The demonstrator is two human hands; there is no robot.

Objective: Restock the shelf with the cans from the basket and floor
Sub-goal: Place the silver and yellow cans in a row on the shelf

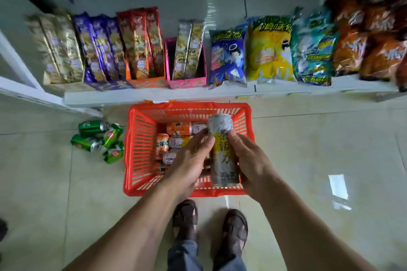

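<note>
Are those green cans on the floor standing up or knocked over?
Knocked over. All four green cans lie on their sides on the floor tiles, left of the red basket, pointing different ways.

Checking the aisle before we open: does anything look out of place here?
Yes: four green cans lie tipped and scattered on the floor, left of the red basket, not on any shelf.

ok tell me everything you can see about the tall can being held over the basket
The tall can is slim, silver-grey metal with a yellow band and large printed characters. It is held lengthwise above the red basket, top towards the shelf. The left hand and right hand grip its sides. It looks closed and undented.
</note>
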